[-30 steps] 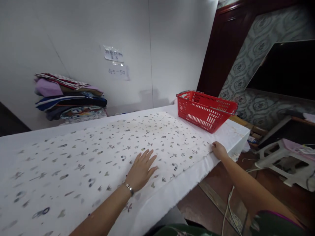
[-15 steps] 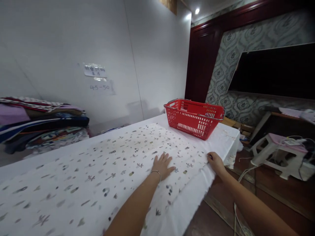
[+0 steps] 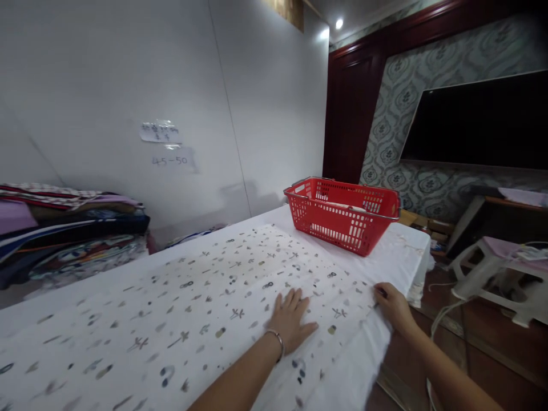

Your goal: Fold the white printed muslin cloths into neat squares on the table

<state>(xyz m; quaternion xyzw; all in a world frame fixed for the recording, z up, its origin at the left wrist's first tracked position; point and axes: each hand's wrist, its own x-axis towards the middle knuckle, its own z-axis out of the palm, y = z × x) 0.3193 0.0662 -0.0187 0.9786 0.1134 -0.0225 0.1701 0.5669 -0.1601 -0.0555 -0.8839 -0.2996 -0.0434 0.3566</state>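
A white fabric point(image 3: 201, 311) printed with small palm trees and other little motifs lies spread over the white-covered table point(image 3: 396, 251). My left hand point(image 3: 291, 319) rests flat on it near the right end, palm down and fingers apart, with a thin bracelet at the wrist. At the fabric's right edge, my right hand point(image 3: 394, 305) is closed, thumb and fingers drawn together. Something small and dark shows between those fingers, too little of it to name. Beyond both hands stands a red plastic basket point(image 3: 338, 220) with metal handles.
Folded cloth point(image 3: 77, 228) is piled at the left by the grey wall panel point(image 3: 171, 85). Right of the table are a plastic stool point(image 3: 505, 268) with cables and a dark wall screen point(image 3: 479, 125). The table's right edge drops to a tiled floor.
The view has shifted a little, so table and basket sit lower in the picture. My left hand stays flat on the fabric, and my right hand remains closed at its edge.
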